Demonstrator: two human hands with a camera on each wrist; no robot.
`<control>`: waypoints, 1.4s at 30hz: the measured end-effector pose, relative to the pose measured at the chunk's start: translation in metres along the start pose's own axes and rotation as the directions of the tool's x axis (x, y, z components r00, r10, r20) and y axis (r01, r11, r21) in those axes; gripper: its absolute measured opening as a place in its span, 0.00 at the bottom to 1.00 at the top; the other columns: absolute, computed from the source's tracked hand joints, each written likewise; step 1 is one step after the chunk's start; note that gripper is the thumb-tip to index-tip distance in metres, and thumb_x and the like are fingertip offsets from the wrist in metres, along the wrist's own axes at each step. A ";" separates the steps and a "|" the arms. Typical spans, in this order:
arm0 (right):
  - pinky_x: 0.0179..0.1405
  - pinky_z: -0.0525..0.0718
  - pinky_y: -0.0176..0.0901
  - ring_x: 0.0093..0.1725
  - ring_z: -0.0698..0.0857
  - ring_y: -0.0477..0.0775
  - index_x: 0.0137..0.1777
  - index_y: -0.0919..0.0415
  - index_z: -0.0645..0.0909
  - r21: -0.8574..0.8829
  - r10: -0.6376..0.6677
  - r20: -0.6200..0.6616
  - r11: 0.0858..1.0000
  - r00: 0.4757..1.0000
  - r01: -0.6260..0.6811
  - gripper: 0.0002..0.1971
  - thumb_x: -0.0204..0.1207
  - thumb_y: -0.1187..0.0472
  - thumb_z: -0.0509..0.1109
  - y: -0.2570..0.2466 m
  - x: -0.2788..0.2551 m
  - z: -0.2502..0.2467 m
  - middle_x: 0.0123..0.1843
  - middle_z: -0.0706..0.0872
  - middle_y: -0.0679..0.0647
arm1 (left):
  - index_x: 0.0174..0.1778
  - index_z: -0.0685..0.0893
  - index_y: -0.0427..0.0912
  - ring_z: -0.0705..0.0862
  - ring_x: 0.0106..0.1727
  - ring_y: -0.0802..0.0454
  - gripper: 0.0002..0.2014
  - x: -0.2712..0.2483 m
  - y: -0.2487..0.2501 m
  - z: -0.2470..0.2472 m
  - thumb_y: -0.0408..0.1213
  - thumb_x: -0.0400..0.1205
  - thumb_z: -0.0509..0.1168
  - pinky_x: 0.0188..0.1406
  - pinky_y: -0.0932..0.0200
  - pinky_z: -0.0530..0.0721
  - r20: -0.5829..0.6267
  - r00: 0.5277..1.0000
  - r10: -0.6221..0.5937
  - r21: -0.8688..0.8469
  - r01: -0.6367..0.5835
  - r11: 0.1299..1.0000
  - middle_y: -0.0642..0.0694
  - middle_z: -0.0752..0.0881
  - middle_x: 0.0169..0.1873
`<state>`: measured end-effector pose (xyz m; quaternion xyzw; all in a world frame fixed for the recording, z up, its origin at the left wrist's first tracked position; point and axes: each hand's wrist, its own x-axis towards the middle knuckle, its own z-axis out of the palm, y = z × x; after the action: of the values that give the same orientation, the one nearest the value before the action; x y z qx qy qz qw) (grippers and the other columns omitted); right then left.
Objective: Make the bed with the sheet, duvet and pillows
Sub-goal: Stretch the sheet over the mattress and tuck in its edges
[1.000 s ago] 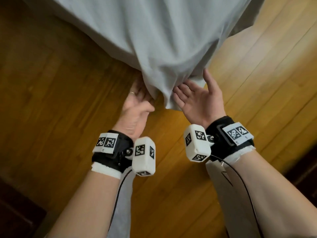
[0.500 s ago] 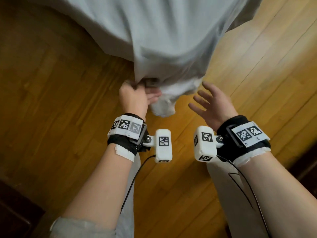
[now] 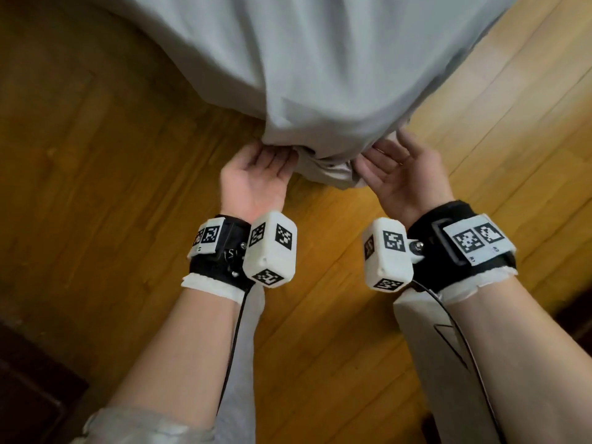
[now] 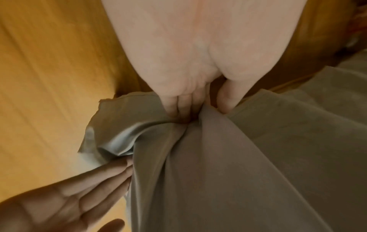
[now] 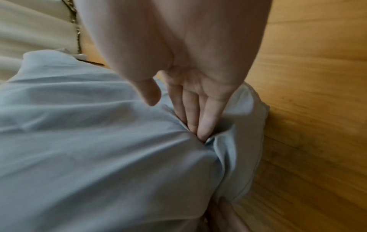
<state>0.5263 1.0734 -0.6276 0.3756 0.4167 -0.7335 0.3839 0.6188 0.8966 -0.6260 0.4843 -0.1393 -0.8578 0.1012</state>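
Observation:
A pale grey sheet [image 3: 320, 75] hangs over the bed corner and fills the top of the head view, its bunched corner drooping between my hands. My left hand [image 3: 256, 174] is palm up at the corner's left side. In the left wrist view a fold of the sheet [image 4: 258, 157] sits pinched between its thumb and fingers [image 4: 178, 106]. At the corner's right side my right hand [image 3: 397, 174] is also palm up. Its straight fingers [image 5: 206, 122] push into a crease of the sheet [image 5: 99, 141], and the thumb stands free above the cloth.
Wooden floor [image 3: 96, 187] lies all round the corner. A dark piece of furniture [image 3: 25, 379] stands at the bottom left. My legs in light trousers [image 3: 432, 363] are below the hands. A beige mattress side [image 5: 29, 31] shows in the right wrist view.
My left hand has turned palm up at the bunched corner. My right hand, held clear of the sheet half a second ago, has come back and pushed its fingers into the corner.

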 end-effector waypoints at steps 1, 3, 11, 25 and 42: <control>0.68 0.83 0.50 0.63 0.87 0.61 0.72 0.72 0.75 0.039 0.027 0.026 0.999 0.999 -0.028 0.26 0.84 0.50 0.64 -0.001 -0.002 0.001 0.65 0.86 0.66 | 0.50 0.79 0.34 0.76 0.65 0.36 0.08 0.001 -0.001 -0.001 0.30 0.83 0.55 0.78 0.40 0.69 0.018 1.000 -0.017 -0.020 0.018 1.000 0.35 0.81 0.52; 0.75 0.77 0.51 0.68 0.84 0.62 0.74 0.71 0.73 0.074 0.066 0.101 0.995 0.993 -0.073 0.31 0.83 0.45 0.63 -0.002 -0.009 0.002 0.68 0.84 0.65 | 0.46 0.79 0.34 0.74 0.63 0.37 0.07 0.001 -0.001 -0.001 0.28 0.81 0.55 0.79 0.41 0.67 0.037 0.999 -0.032 -0.064 0.034 0.997 0.36 0.81 0.48; 0.76 0.74 0.62 0.72 0.80 0.68 0.77 0.71 0.69 0.168 -0.004 0.350 0.984 0.937 -0.058 0.39 0.79 0.38 0.63 -0.009 -0.022 0.034 0.74 0.79 0.66 | 0.46 0.81 0.36 0.79 0.54 0.39 0.09 0.006 0.009 0.022 0.29 0.71 0.62 0.73 0.45 0.70 0.091 0.996 -0.021 -0.064 0.027 0.998 0.37 0.81 0.45; 0.45 0.87 0.43 0.48 0.86 0.52 0.64 0.56 0.85 -0.470 -0.055 -0.167 0.882 0.984 -0.030 0.16 0.78 0.53 0.73 0.017 -0.022 -0.053 0.59 0.88 0.54 | 0.66 0.77 0.38 0.87 0.59 0.40 0.15 -0.015 -0.040 -0.029 0.34 0.84 0.65 0.59 0.42 0.86 -0.145 0.962 -0.233 0.444 0.273 0.853 0.37 0.84 0.62; 0.69 0.82 0.50 0.65 0.86 0.63 0.71 0.74 0.75 0.086 0.037 0.103 0.995 0.994 -0.046 0.24 0.84 0.55 0.63 0.001 -0.007 -0.004 0.65 0.85 0.68 | 0.54 0.79 0.30 0.82 0.66 0.36 0.12 0.010 -0.010 0.003 0.26 0.85 0.51 0.66 0.42 0.81 -0.168 0.985 -0.033 0.076 0.046 0.996 0.33 0.85 0.54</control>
<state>0.5307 1.0787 -0.6235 0.3629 0.3557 -0.7613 0.4026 0.6113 0.9032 -0.6359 0.5607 -0.1546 -0.8098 0.0762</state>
